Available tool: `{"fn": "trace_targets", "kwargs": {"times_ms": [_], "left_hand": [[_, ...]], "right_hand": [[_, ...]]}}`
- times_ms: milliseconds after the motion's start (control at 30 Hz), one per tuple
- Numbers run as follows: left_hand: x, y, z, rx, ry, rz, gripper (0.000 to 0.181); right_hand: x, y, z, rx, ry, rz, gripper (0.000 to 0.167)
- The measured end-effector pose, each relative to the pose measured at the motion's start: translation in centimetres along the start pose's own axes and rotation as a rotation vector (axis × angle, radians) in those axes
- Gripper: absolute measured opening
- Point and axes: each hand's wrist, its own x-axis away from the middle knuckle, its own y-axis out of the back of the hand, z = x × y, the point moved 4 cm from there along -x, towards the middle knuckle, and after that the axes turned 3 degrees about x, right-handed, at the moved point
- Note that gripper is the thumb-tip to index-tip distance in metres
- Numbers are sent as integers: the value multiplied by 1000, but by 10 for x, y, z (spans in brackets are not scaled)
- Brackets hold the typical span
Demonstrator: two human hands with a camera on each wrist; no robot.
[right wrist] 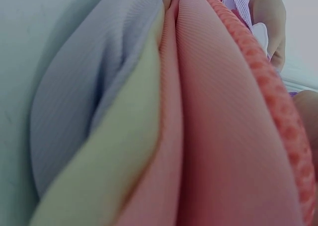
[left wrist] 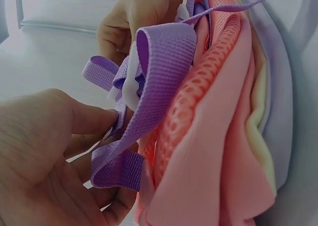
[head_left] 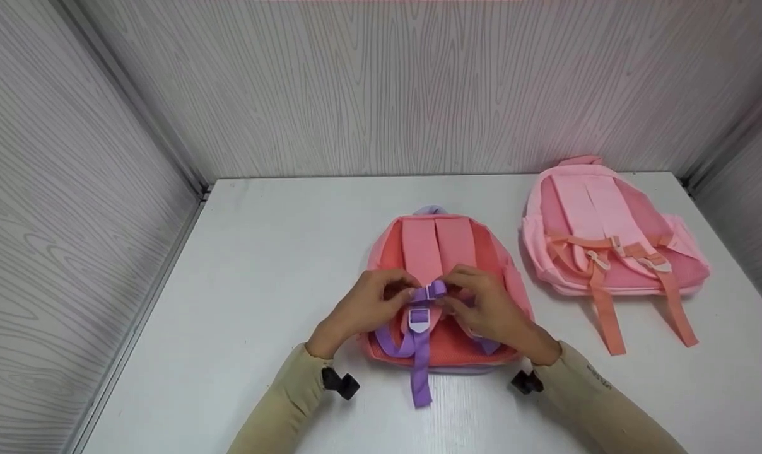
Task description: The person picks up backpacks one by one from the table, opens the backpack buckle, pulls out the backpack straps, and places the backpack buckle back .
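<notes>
A coral-pink backpack (head_left: 422, 246) lies on the table with its shoulder straps facing up. Purple webbing (head_left: 421, 372) and a white buckle (head_left: 419, 320) cross its lower middle. My left hand (head_left: 362, 306) pinches the purple strap between thumb and fingers; the left wrist view shows the webbing (left wrist: 161, 82) looping beside that thumb. Opposite it, my right hand (head_left: 488, 306) pinches the folded purple loop (head_left: 438, 289) at a small white slider. In the right wrist view, the backpack's side (right wrist: 223, 102) fills most of the picture and hides much of the right hand.
A lighter pink backpack (head_left: 598, 208) with orange straps (head_left: 607, 318) lies to the right, its strap ends trailing toward the front. The white table (head_left: 261, 252) is bounded by wood-patterned panels (head_left: 368, 88) at the back and sides.
</notes>
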Motion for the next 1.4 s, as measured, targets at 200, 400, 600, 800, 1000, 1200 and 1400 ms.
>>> {"fn": "trace_targets", "kwargs": {"times_ms": [200, 400, 600, 800, 1000, 1200, 1400], "left_hand": [[1, -5, -1, -14, -17, -10, 16], [1, -8, -1, 2, -33, -13, 16], [2, -2, -1, -10, -10, -3, 16], [2, 2, 0, -38, 26, 28, 17], [3, 4, 0, -44, 32, 37, 18], [3, 7, 2, -43, 11, 40, 17], [2, 7, 1, -41, 0, 34, 16]], "right_hand": [[0, -4, 2, 18, -40, 21, 21], [0, -7, 2, 7, -19, 16, 16], [-1, -4, 1, -19, 26, -8, 18], [0, -2, 1, -19, 25, -15, 17], [0, -1, 0, -14, -5, 3, 18], [0, 0, 0, -28, -11, 3, 19], [0, 0, 0, -12, 13, -17, 15]]}}
